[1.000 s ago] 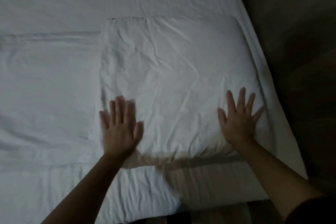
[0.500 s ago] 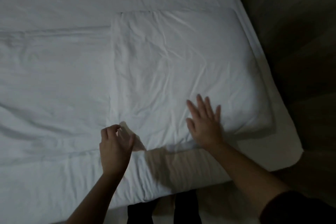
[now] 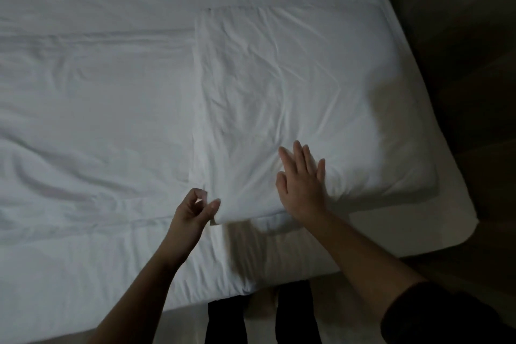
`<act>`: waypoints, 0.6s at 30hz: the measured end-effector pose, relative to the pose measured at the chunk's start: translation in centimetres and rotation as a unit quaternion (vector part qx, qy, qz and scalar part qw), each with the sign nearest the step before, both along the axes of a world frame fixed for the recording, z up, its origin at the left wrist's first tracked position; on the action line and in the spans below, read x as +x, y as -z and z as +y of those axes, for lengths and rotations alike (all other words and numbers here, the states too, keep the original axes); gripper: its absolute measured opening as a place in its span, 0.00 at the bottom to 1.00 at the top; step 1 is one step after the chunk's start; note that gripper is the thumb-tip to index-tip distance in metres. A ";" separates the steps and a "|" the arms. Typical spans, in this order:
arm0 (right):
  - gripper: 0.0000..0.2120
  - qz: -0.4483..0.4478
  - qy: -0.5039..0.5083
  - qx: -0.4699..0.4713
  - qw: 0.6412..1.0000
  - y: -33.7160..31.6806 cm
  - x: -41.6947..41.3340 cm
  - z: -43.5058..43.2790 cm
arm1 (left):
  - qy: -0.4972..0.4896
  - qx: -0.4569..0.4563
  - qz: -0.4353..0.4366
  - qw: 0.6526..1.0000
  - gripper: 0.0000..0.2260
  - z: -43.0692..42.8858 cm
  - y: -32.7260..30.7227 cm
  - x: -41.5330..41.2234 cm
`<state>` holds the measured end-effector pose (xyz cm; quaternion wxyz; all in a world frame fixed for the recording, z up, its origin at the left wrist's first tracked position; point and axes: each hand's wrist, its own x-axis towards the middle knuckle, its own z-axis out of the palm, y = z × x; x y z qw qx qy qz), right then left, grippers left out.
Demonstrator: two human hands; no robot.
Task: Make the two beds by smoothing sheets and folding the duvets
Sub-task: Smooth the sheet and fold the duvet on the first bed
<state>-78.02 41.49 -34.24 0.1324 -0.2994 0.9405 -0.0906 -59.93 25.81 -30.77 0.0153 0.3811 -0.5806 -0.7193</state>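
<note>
Where the view cuts off: bed (image 3: 83,109) runs past the left and top edges; dim light blurs its creases.
Folded duvet (image 3: 293,81): on the bed's right side, under both hands.
Left hand (image 3: 192,211): pinches the duvet's near left corner.
Right hand (image 3: 303,184): flat, fingers straight, just right of that corner.
Since half a second ago: the left hand has closed on the corner.

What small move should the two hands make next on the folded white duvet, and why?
Probably pull the left hand gently toward the near left, with the right hand pressing flat as an anchor. The left fingers pinch the near-left corner of the folded duvet, and creases fan out from that corner, so tension there should likely flatten them.
</note>
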 end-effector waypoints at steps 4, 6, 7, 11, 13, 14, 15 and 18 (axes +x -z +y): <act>0.28 0.001 0.000 0.008 1.000 0.6 -0.1 -0.2 | 0.070 0.031 -0.010 0.997 0.11 -1.2 -0.1 -1.0; 0.28 0.002 -0.011 0.019 1.000 0.8 -0.1 -0.2 | 0.074 0.015 -0.024 0.997 0.09 -1.3 -0.1 -1.4; 0.29 0.001 -0.017 0.026 1.000 0.8 -0.2 -0.1 | 0.075 0.009 -0.032 0.997 0.08 -1.5 0.1 -1.6; 0.32 0.003 -0.044 0.056 0.997 0.5 -2.3 -1.3 | 0.020 -0.039 -0.067 0.997 0.18 -3.6 -0.1 -4.7; 0.33 0.008 -0.059 0.056 0.997 0.1 -4.5 -3.2 | -0.042 -0.078 -0.069 0.994 0.18 -5.9 0.0 -8.3; 0.33 0.010 -0.063 0.049 0.997 -0.1 -5.9 -4.3 | -0.060 -0.098 -0.071 0.991 0.17 -7.4 0.1 -10.5; 0.34 0.014 -0.065 0.044 0.997 -0.2 -7.3 -5.6 | -0.069 -0.120 -0.071 0.988 0.18 -9.0 0.3 -12.8; 0.32 0.050 -0.077 0.043 0.995 0.3 -12.4 -9.6 | -0.065 -0.188 -0.071 0.977 0.21 -13.9 1.2 -19.9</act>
